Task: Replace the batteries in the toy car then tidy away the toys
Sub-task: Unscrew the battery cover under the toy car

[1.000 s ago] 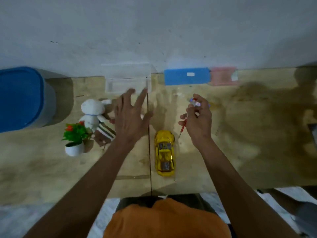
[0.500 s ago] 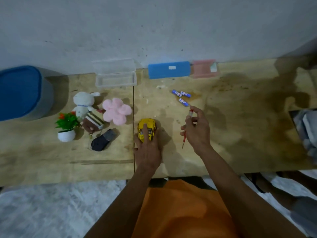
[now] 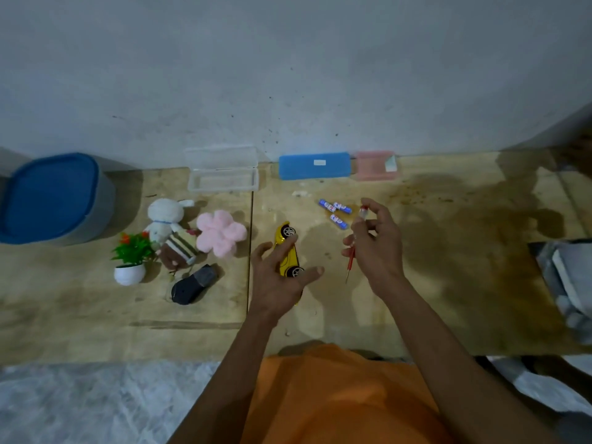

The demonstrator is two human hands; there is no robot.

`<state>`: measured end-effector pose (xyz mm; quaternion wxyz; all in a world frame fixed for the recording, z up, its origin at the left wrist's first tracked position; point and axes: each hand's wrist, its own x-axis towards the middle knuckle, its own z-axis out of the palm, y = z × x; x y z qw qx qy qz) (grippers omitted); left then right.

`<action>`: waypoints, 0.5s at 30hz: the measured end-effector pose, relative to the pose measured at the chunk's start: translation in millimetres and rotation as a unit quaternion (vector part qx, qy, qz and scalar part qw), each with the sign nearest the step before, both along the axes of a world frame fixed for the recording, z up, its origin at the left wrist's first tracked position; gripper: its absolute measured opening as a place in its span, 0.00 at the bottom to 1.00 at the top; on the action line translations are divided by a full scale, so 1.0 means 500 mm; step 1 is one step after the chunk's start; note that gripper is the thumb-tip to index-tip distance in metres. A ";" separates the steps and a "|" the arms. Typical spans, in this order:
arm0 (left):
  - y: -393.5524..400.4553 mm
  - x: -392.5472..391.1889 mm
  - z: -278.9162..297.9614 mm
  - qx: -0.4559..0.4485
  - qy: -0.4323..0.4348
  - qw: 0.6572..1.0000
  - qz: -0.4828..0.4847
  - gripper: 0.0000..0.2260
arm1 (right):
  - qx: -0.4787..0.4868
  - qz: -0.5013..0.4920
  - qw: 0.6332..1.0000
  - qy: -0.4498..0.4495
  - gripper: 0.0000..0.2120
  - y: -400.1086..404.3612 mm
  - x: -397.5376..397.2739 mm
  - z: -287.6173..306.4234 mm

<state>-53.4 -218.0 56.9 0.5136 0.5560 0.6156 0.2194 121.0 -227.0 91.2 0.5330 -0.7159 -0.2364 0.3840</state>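
The yellow toy car is tipped on its side near the table's middle, two wheels facing right. My left hand cups it from below and the left, fingers spread along its body. My right hand hovers to the car's right, pinching a thin red screwdriver with its tip pointing down. Three blue batteries lie on the wood just beyond the right hand.
A white rabbit plush, pink flower plush, striped brown toy, dark toy and small potted plant sit left. Clear box, blue case, pink box line the wall; blue-lidded bin far left.
My left hand came down from the back of the table onto the car and has tipped it onto its side. My right hand keeps hold of the screwdriver.
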 end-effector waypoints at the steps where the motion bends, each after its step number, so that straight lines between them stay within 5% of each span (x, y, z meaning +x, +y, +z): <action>1: 0.005 0.006 0.015 -0.015 -0.030 0.999 0.004 0.36 | 0.011 0.006 1.000 -0.002 0.14 0.006 0.000 0.013; 5: 0.019 0.028 0.061 -0.030 -0.172 0.983 0.052 0.32 | 0.050 0.022 0.998 0.005 0.17 0.032 -0.002 0.059; 8: 0.027 0.042 0.087 -0.031 -0.232 0.968 0.091 0.30 | 0.068 0.016 0.997 0.009 0.09 0.052 0.000 0.093; 15: 0.057 0.049 0.109 -0.082 -0.238 0.966 0.052 0.27 | 0.078 0.034 0.992 -0.091 0.07 0.074 0.015 0.136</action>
